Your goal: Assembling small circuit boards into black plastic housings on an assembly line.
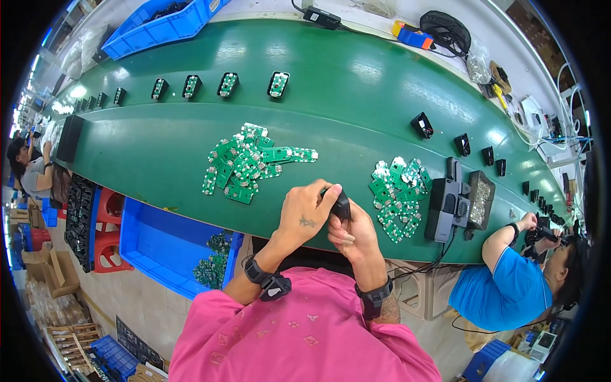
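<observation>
Above the near edge of the green table [344,137], I hold a small black plastic casing [342,205] between both hands. My left hand [304,215] grips it from the left, thumb and fingers closed on its upper part. My right hand [358,234] has its fingers curled around the casing's lower right side. The casing's inside is turned out of sight. A heap of green circuit boards [238,164] lies beyond my left hand, and a second heap of circuit boards [398,197] is right of my right hand.
Black casings holding boards [278,84] form a row at the far left. More black casings [422,125] line the right. A grey device [444,207] stands beside a parts box [482,198]. A blue bin [159,245] sits below the table's left edge. A person in blue [503,286] works at right.
</observation>
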Demonstrator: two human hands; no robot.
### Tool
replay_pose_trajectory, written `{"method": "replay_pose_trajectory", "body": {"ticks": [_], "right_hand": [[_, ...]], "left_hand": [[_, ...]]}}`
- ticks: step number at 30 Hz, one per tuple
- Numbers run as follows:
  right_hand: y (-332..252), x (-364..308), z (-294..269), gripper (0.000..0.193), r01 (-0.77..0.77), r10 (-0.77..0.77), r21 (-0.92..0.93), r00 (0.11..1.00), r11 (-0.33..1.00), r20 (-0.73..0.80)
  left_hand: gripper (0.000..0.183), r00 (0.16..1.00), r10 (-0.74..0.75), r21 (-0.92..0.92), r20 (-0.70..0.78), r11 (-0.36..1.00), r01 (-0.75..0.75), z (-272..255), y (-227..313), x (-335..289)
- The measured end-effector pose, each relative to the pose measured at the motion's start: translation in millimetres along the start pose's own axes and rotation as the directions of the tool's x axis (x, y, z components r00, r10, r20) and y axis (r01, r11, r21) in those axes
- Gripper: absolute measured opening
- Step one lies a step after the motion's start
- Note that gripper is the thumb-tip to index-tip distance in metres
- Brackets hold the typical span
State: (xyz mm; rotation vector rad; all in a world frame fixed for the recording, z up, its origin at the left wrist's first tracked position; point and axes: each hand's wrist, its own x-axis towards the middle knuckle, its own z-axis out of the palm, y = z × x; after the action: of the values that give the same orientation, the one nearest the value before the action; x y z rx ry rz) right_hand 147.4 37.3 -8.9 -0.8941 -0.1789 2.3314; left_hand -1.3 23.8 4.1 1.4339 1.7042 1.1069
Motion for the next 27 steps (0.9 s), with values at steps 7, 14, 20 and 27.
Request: {"method": "replay_pose_trajectory", "body": {"ticks": [7,14,20,27], "right_hand": [[-7,30,29,0.031,0.417,-0.517,-0.385,0.83,0.824,-0.209],[-87,144,37,0.039,0.325,-0.708,-0.946,0.668,-0.003,0.232],[-109,200,72,0.038,-0.035,-0.752,-0.948,0.619,-0.315,0.227],[-104,208,90,0.04,-0.144,-0.792,-0.945,0.591,-0.294,0.157]], "left_hand": [[0.016,0.98,0.073,-0.085,-0.186,0.992,-0.09,-7,-33,-8],[0.013,0.897,0.275,0.105,-0.345,0.961,-0.254,-9,-77,-40],[0.014,0.902,0.31,0.151,-0.302,0.949,-0.275,-7,-75,-42],[0.012,0.934,0.248,0.181,-0.258,0.962,-0.205,-13,-74,-41]]}}
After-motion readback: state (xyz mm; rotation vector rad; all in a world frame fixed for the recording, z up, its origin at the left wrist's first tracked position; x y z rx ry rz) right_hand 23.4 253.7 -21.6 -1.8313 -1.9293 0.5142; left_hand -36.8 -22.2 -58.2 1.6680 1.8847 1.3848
